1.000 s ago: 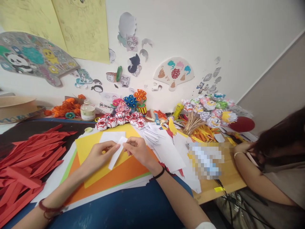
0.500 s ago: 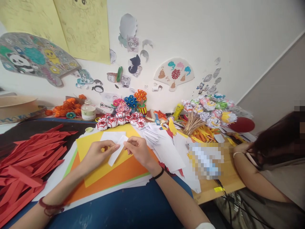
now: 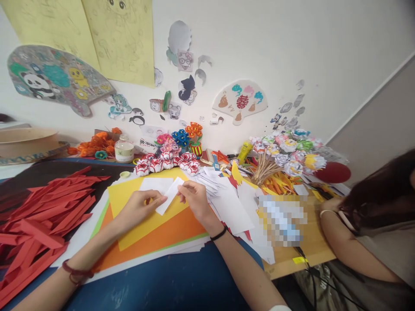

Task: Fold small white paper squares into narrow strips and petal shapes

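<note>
A narrow white paper strip (image 3: 170, 198) slants between my two hands above a yellow sheet (image 3: 139, 233). My right hand (image 3: 193, 196) pinches its upper right end between thumb and fingers. My left hand (image 3: 147, 206) has thumb and fingertips closed at the strip's left edge. Under the yellow sheet lie an orange sheet (image 3: 162, 235) and edges of green and white paper. Another white piece of paper (image 3: 155, 185) rests on the yellow sheet just behind my hands.
Folded red paper strips (image 3: 42, 229) heap up at the left. Red-and-white paper flowers (image 3: 167, 163), a glass jar (image 3: 124, 149) and white strips (image 3: 210, 181) line the back. Paper flowers on sticks (image 3: 288, 153) lie at the right, near another person's arm (image 3: 353, 242).
The strip has swung to a flatter slant, its lower end rising. My right hand has shifted slightly right, and the whole view has moved a little.
</note>
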The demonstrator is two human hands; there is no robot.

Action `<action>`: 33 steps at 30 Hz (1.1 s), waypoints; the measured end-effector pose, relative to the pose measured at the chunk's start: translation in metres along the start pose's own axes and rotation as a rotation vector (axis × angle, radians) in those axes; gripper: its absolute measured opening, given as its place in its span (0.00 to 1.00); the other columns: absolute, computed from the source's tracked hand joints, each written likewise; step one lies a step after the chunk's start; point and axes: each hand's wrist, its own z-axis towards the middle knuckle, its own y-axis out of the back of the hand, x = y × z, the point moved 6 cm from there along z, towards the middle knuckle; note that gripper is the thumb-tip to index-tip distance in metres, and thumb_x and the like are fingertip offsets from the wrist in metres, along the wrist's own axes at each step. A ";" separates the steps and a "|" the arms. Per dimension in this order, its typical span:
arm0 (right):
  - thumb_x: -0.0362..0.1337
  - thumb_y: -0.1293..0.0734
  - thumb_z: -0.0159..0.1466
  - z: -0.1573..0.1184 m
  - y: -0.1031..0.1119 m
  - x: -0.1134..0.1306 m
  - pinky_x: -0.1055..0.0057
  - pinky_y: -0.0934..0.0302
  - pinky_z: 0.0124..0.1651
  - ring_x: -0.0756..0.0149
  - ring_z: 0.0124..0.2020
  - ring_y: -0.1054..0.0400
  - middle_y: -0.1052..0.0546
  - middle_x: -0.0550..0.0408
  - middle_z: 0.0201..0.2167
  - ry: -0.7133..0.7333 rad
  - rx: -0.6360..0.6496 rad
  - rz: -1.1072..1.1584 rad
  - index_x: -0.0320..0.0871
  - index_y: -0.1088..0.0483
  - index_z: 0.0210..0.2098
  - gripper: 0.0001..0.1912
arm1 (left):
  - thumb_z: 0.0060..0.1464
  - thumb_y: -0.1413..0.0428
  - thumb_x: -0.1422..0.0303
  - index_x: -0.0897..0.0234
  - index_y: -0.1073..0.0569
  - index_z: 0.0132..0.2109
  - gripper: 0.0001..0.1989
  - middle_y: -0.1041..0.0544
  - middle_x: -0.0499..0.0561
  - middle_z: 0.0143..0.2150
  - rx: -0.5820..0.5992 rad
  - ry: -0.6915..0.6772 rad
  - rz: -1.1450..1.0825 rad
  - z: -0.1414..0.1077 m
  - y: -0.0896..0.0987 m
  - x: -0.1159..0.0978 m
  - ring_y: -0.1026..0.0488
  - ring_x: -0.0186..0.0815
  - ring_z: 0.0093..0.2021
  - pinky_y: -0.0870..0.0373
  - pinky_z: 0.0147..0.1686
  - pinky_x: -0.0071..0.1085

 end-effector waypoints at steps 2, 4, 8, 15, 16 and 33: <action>0.40 0.33 0.58 0.001 0.003 0.000 0.74 0.43 0.24 0.73 0.19 0.37 0.29 0.58 0.19 0.007 -0.038 0.024 0.40 0.30 0.23 0.11 | 0.58 0.51 0.54 0.64 0.28 0.26 0.21 0.29 0.47 0.25 0.010 -0.002 0.012 0.000 0.000 -0.001 0.37 0.33 0.28 0.43 0.28 0.25; 0.39 0.33 0.58 0.003 0.005 0.001 0.74 0.44 0.24 0.73 0.19 0.38 0.28 0.58 0.19 0.012 -0.068 0.044 0.40 0.31 0.23 0.11 | 0.59 0.52 0.54 0.64 0.27 0.26 0.22 0.28 0.47 0.26 0.029 -0.009 0.030 0.000 0.000 -0.001 0.37 0.33 0.28 0.43 0.28 0.25; 0.39 0.32 0.56 0.005 0.008 0.003 0.74 0.44 0.23 0.73 0.18 0.39 0.29 0.58 0.18 -0.001 -0.100 0.048 0.41 0.31 0.21 0.11 | 0.59 0.52 0.53 0.63 0.26 0.27 0.22 0.27 0.48 0.25 0.012 -0.009 0.059 0.000 0.002 0.002 0.35 0.34 0.28 0.42 0.29 0.26; 0.39 0.32 0.55 0.011 0.038 0.008 0.74 0.45 0.24 0.74 0.18 0.41 0.31 0.60 0.17 -0.028 -0.298 0.096 0.41 0.34 0.19 0.12 | 0.58 0.51 0.55 0.63 0.27 0.27 0.19 0.24 0.48 0.28 -0.051 -0.008 0.036 -0.002 0.007 0.006 0.33 0.36 0.30 0.40 0.31 0.27; 0.39 0.32 0.55 0.011 0.038 0.007 0.75 0.46 0.24 0.74 0.18 0.41 0.31 0.60 0.17 -0.042 -0.290 0.090 0.41 0.34 0.19 0.12 | 0.58 0.52 0.55 0.63 0.27 0.28 0.20 0.24 0.48 0.27 -0.081 0.008 0.044 -0.002 0.009 0.007 0.33 0.35 0.30 0.41 0.30 0.26; 0.49 0.33 0.59 -0.006 -0.020 -0.002 0.74 0.41 0.27 0.73 0.20 0.38 0.31 0.60 0.19 -0.144 0.248 0.058 0.39 0.26 0.31 0.17 | 0.59 0.53 0.51 0.64 0.28 0.29 0.22 0.29 0.47 0.24 -0.052 0.046 -0.120 -0.003 -0.004 0.007 0.35 0.34 0.27 0.41 0.28 0.26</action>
